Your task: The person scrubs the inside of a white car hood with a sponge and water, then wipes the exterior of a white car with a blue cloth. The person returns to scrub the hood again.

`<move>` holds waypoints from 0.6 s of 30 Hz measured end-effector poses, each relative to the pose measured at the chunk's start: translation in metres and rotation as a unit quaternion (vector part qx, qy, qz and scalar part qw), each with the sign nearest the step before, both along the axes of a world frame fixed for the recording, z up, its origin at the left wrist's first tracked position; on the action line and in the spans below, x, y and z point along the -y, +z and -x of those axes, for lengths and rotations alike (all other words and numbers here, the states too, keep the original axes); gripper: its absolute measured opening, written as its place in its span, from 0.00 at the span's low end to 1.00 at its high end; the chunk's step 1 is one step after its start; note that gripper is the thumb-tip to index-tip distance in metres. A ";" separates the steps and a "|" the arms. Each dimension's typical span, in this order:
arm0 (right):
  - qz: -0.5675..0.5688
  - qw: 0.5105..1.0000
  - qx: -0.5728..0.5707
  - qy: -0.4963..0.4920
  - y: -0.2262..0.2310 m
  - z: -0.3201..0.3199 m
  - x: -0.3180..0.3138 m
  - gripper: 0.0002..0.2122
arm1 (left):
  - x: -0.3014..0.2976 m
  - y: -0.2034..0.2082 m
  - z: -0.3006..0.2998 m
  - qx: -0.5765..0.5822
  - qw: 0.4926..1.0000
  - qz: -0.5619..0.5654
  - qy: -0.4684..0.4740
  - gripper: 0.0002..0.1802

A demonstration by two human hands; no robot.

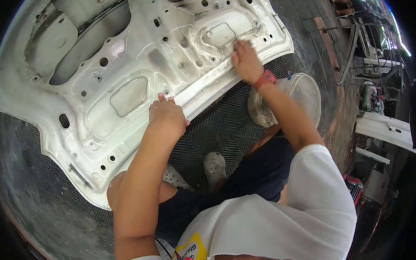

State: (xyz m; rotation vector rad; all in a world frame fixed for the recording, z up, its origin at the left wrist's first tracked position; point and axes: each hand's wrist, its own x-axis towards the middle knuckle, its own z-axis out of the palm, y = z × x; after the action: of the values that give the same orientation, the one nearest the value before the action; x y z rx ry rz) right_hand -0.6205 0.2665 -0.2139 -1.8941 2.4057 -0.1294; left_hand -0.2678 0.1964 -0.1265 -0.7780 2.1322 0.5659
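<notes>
A large white car body panel [135,63], wet-looking and pierced by many holes and recesses, lies in front of me with its inner side up. My left hand [166,117] grips the raised strip along its near edge, fingertips on the far side and thumb on the near side. Further right, my right hand [247,61] presses down near the same edge, beside a rounded recess. Its fingers are bent over something pale and slightly blurred, mostly hidden under them; I cannot make out what it is. A red band circles my right wrist.
A whitish, dirty bucket [305,98] stands under my right forearm. Dark ribbed matting [228,106] covers the floor around my grey clogs [214,169]. Along the right are metal frames [353,54] and a loose white panel [386,130].
</notes>
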 end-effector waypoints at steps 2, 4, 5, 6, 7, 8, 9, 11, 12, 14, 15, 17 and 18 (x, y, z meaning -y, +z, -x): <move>-0.023 0.999 -0.005 0.037 0.020 -0.030 -0.011 0.26 | 0.013 0.008 0.011 0.006 1.000 -0.026 0.004 0.53; -0.046 0.998 -0.028 0.019 0.028 -0.008 -0.015 0.27 | 0.012 0.013 0.016 0.002 0.999 -0.036 -0.001 0.52; -0.066 0.997 -0.049 -0.017 0.032 0.015 -0.004 0.28 | 0.011 0.014 0.017 -0.005 1.000 -0.029 -0.004 0.52; -0.075 0.989 -0.110 -0.064 0.028 0.033 0.008 0.28 | 0.009 0.013 0.017 -0.009 1.000 -0.024 -0.007 0.52; -0.069 0.986 -0.113 -0.105 0.023 0.043 0.019 0.28 | 0.006 0.010 0.016 -0.013 1.000 -0.012 -0.007 0.52; -0.052 0.984 -0.123 -0.118 0.009 0.042 0.022 0.28 | 0.004 0.007 0.016 -0.020 1.000 0.002 -0.007 0.51; -0.038 0.982 -0.132 -0.132 -0.007 0.033 0.024 0.29 | 0.002 0.005 0.015 -0.024 1.000 0.013 -0.008 0.51; -0.023 0.991 -0.096 -0.095 -0.011 -0.025 0.020 0.30 | 0.005 0.008 0.009 -0.023 1.000 -0.004 -0.003 0.51; 0.009 0.998 -0.041 -0.054 -0.009 -0.059 0.005 0.31 | 0.008 0.012 0.009 -0.027 1.000 -0.011 -0.003 0.51; 0.019 0.999 0.022 0.020 0.010 -0.117 -0.026 0.32 | 0.011 0.008 0.013 -0.012 1.000 -0.025 -0.004 0.51; -0.006 0.998 0.035 0.046 0.023 -0.137 -0.038 0.33 | 0.012 0.007 0.015 -0.003 0.999 -0.033 -0.009 0.51; -0.023 0.999 0.022 0.026 0.031 -0.118 -0.047 0.34 | 0.014 0.004 0.016 -0.001 0.999 -0.046 -0.016 0.52; -0.018 1.000 0.013 -0.014 0.030 -0.085 -0.045 0.34 | 0.014 0.005 0.020 -0.004 0.998 -0.051 -0.024 0.52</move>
State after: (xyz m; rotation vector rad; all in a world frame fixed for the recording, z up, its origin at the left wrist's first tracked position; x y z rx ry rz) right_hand -0.5353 0.3119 -0.1838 -1.8316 2.4025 -0.1116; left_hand -0.2875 0.1825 -0.1210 -0.6673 2.1050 0.6485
